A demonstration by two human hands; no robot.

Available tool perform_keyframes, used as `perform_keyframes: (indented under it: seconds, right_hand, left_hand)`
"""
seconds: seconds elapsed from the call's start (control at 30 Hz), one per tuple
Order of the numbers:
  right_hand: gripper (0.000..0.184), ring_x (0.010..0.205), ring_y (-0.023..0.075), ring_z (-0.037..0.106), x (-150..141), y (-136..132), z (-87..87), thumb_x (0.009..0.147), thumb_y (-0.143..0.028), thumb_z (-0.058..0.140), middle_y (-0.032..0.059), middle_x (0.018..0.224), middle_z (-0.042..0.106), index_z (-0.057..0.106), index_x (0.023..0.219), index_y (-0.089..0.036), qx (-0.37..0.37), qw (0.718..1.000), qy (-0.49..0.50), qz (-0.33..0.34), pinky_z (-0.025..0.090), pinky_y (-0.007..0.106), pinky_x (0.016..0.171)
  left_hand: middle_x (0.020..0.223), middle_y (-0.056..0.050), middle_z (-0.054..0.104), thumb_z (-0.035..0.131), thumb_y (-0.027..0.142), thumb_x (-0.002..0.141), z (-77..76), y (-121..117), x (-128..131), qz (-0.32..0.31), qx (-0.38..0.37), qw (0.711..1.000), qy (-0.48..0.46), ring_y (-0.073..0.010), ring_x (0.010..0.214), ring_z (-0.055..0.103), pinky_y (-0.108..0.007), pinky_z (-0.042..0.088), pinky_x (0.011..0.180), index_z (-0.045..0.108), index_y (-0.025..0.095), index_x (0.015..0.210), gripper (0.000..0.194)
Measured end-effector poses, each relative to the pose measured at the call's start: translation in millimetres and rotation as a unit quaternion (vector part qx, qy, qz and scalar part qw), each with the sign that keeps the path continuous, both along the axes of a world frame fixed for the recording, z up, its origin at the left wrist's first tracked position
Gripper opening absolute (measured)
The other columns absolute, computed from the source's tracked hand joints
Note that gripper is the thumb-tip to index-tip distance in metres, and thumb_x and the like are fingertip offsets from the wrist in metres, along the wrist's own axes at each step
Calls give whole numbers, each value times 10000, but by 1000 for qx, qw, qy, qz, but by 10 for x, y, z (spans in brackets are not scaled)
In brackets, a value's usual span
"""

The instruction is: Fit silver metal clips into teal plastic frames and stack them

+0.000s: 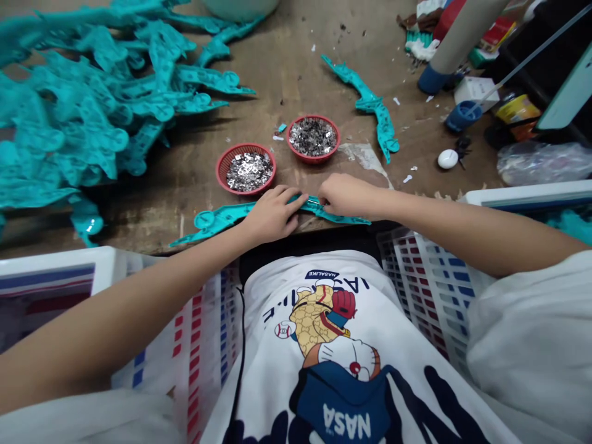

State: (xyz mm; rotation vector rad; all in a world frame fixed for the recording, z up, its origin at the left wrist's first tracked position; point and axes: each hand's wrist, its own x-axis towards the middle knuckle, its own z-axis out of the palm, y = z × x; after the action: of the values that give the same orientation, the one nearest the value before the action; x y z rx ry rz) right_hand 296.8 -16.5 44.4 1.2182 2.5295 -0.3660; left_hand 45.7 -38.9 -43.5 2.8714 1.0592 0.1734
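A long, curved teal plastic part (226, 215) lies along the table's near edge. My left hand (275, 213) is over its middle, thumb and fingers closed around it. To the right, my right hand (345, 194) is bent in a pinch against the same part. A thin shiny sliver shows beside those fingertips; what they hold is hidden. Just beyond my hands are two red baskets: the left basket (222, 179) and the right basket (290, 148), both filled with small silver metal pieces.
A large pile of teal parts (92, 105) covers the left side. Another teal part (369, 102) lies at the back right. Blue cups (457, 117), a white egg-shaped thing (448, 159) and plastic bags sit at right. Plastic crates (430, 277) flank my lap.
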Motion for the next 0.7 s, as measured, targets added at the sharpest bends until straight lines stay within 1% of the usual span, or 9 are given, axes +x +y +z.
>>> perform_keyframes:
  seconds: [0.1,0.13,0.2,0.27,0.33,0.4,0.5,0.63,0.7]
  right_hand:
    - [217,999,324,817,148,131,96,941,-196,811,160,1057,886,936,1109,-140,19,999,11,-38,530,355,819]
    - [207,980,310,810,194,172,117,921,-190,818,145,1036,883,930,1087,-137,29,997,34,-61,527,348,816]
    - [192,948,267,797,254,230,119,895,-149,790,102,1003,874,905,1047,-137,31,987,123,-99,526,323,823]
    - [188,893,222,778,258,247,61,873,-120,753,57,953,853,865,1023,-142,5,965,235,-120,526,295,817]
    - [156,830,197,750,221,231,-36,866,-133,741,33,897,823,820,1000,-147,-26,939,322,-121,526,281,797]
    - [110,792,190,721,176,201,-132,866,-160,737,30,865,798,781,966,-155,-38,922,369,-112,525,285,785]
    - [72,797,189,694,144,170,-210,856,-164,718,35,863,777,743,923,-168,-26,917,390,-84,521,296,804]
    - [69,795,183,656,163,158,-206,844,-160,709,30,852,757,717,911,-176,-19,927,371,-57,490,299,807]
    - [74,796,184,646,169,156,-198,842,-165,705,33,861,757,711,915,-175,-18,926,375,-51,478,304,808]
  left_hand:
    - [1542,-270,735,543,267,1079,-29,-2,-42,1,-5,999,-33,-405,1384,666,-583,585,1211,543,11,1735,704]
    - [1544,-269,734,550,253,1072,-37,-4,-50,-3,-4,999,-38,-403,1388,667,-582,586,1214,523,15,1752,721]
    - [1591,-249,711,580,235,1054,-55,-11,-56,-16,1,999,-40,-407,1415,655,-602,576,1230,586,92,1732,693]
    - [1632,-227,687,619,220,1028,-76,-21,-51,-22,-1,999,-44,-421,1449,630,-638,556,1250,679,160,1659,637]
    - [1636,-228,679,644,204,1002,-95,-31,-39,-17,-10,998,-54,-432,1471,609,-658,541,1264,695,167,1641,642]
    - [1641,-230,670,644,196,993,-106,-41,-25,-5,-15,998,-58,-436,1483,592,-659,535,1265,685,161,1650,659]
    - [1636,-222,662,627,213,1001,-103,-49,-3,14,-15,998,-51,-438,1485,577,-651,535,1249,692,168,1641,645]
    - [1635,-225,661,625,228,997,-78,-50,11,18,-22,999,-41,-444,1491,572,-659,527,1239,698,169,1636,645]
    - [1659,-230,655,611,230,1002,-63,-52,14,18,-23,999,-38,-449,1514,577,-659,521,1243,695,155,1638,645]
